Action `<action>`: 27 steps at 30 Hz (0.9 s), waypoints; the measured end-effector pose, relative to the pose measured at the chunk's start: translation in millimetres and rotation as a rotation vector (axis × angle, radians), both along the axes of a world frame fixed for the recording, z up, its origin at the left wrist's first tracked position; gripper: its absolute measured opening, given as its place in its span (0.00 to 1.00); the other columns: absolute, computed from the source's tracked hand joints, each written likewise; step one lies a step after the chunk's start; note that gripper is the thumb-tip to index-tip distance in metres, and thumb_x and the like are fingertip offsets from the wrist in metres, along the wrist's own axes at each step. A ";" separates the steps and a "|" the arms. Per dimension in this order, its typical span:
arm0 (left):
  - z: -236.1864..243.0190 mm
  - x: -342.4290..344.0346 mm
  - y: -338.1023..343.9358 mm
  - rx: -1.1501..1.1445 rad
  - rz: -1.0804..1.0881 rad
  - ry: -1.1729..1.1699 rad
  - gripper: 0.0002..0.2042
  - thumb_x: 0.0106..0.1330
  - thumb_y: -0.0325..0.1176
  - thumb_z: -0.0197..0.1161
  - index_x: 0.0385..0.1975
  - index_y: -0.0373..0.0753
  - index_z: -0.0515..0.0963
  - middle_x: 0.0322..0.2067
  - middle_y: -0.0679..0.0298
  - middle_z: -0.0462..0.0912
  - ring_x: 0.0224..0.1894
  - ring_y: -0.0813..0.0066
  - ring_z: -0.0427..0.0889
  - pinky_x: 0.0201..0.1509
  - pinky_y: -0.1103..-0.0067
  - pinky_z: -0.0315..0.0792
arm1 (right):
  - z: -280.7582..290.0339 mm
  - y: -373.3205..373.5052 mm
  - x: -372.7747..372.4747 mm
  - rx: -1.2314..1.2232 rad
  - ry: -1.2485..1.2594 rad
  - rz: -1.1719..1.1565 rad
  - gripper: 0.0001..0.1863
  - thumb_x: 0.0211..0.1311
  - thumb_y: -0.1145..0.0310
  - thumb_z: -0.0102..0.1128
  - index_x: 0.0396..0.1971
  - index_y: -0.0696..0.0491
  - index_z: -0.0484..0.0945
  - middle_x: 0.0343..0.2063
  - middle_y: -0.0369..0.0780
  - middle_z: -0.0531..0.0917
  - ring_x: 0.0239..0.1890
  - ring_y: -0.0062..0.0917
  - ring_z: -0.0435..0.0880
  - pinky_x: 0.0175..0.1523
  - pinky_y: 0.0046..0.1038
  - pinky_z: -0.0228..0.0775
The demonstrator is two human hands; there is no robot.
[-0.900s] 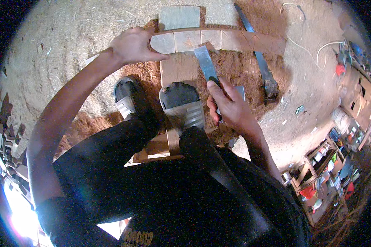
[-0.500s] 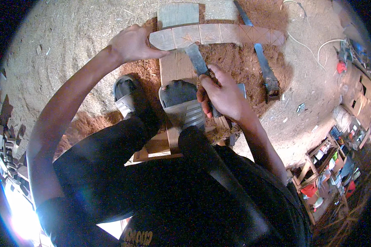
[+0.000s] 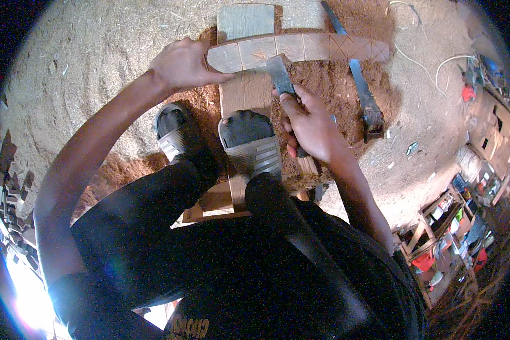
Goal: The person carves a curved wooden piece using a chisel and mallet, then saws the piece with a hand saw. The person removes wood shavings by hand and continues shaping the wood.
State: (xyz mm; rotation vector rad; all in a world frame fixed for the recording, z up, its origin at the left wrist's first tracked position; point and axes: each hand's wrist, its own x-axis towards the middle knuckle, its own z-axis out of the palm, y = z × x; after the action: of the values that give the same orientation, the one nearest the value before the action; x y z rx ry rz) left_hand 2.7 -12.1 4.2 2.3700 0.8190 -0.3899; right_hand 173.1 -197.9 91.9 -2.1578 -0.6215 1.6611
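Note:
A long curved wooden piece (image 3: pixel 323 46) with scored lines lies across an upright plank (image 3: pixel 245 90). My left hand (image 3: pixel 181 63) grips its left end and presses it onto the plank. My right hand (image 3: pixel 311 127) is shut on a hatchet-like tool; its flat metal blade (image 3: pixel 279 73) touches the lower edge of the curved piece near its middle. My right foot in a grey sandal (image 3: pixel 249 141) stands on the plank, and my left sandal (image 3: pixel 173 127) rests beside it on the ground.
Reddish wood shavings (image 3: pixel 334 90) cover the sandy floor around the plank. Another long metal tool (image 3: pixel 360 93) lies to the right. Cluttered wooden crates (image 3: pixel 447 226) sit at the lower right, cables (image 3: pixel 436 56) at the upper right, and wood scraps (image 3: pixel 5 187) on the left.
My right hand has swung the tool up and forward, from beside my right foot to the curved piece's lower edge. My left hand has kept its hold on the piece.

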 end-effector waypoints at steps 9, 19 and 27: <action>5.6 0.9 0.6 -0.034 0.001 -0.016 0.35 0.45 0.66 0.66 0.34 0.33 0.82 0.28 0.44 0.83 0.35 0.48 0.84 0.44 0.62 0.78 | -5.5 -12.7 17.6 0.145 -0.293 -0.232 0.15 0.73 0.60 0.46 0.51 0.51 0.72 0.16 0.32 0.67 0.11 0.16 0.67 0.15 0.23 0.63; 7.9 4.2 2.7 -0.079 -0.014 -0.002 0.35 0.46 0.64 0.66 0.33 0.30 0.81 0.30 0.43 0.83 0.37 0.48 0.84 0.45 0.62 0.78 | -20.7 -3.5 21.7 0.163 -0.273 -0.002 0.15 0.72 0.62 0.47 0.53 0.51 0.72 0.16 0.31 0.66 0.11 0.15 0.66 0.14 0.23 0.61; 22.0 3.4 -7.7 0.091 -0.009 0.026 0.36 0.48 0.65 0.64 0.36 0.30 0.80 0.28 0.42 0.82 0.37 0.48 0.84 0.45 0.63 0.78 | 8.8 -6.3 9.9 0.015 0.012 0.033 0.15 0.73 0.62 0.46 0.51 0.54 0.71 0.15 0.31 0.64 0.10 0.16 0.65 0.13 0.22 0.61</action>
State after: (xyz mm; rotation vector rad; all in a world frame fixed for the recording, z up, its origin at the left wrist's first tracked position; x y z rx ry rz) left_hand 6.1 -19.9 26.1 2.4577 0.8543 -0.3954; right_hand 183.0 -204.2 100.8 -2.1369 -0.6679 1.6795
